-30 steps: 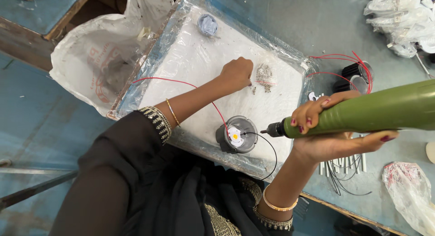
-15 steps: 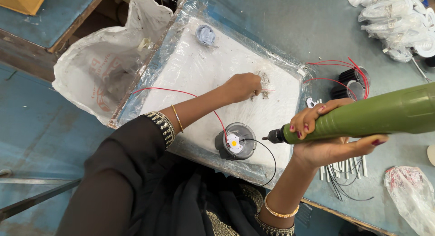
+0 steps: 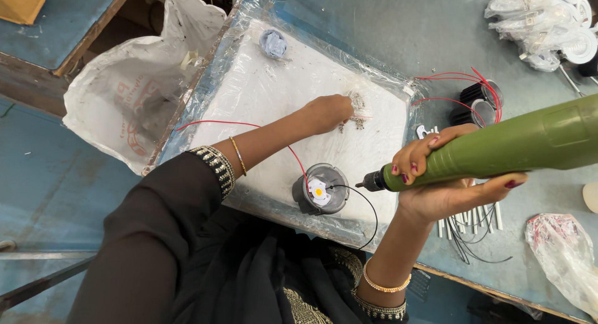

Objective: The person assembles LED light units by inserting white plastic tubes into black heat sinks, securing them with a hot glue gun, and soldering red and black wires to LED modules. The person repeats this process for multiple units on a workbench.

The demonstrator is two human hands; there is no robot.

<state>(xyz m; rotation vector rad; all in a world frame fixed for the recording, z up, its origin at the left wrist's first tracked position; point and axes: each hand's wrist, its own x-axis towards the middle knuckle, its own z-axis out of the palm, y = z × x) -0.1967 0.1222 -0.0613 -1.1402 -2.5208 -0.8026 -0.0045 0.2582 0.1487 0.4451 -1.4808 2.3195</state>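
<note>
My right hand (image 3: 448, 181) grips a green electric screwdriver (image 3: 498, 146), its tip pointing left toward a round grey lamp housing (image 3: 322, 190) with a small yellow chip and red and black wires. The housing sits near the front edge of a white foam board wrapped in clear plastic (image 3: 268, 93). My left hand (image 3: 330, 112) reaches across the board with fingers closed over a small pile of screws (image 3: 358, 112); whether it holds any is hidden.
A white plastic bag (image 3: 124, 93) hangs at the board's left. Black lamp housings with red wires (image 3: 479, 103) lie to the right, white sleeves and black wires (image 3: 470, 227) below my right hand, bagged parts (image 3: 542, 25) at top right, another bag (image 3: 564, 255) at lower right.
My left hand has shifted slightly on the screw pile at the board's right side. The screwdriver has stayed pointing at the lamp housing.
</note>
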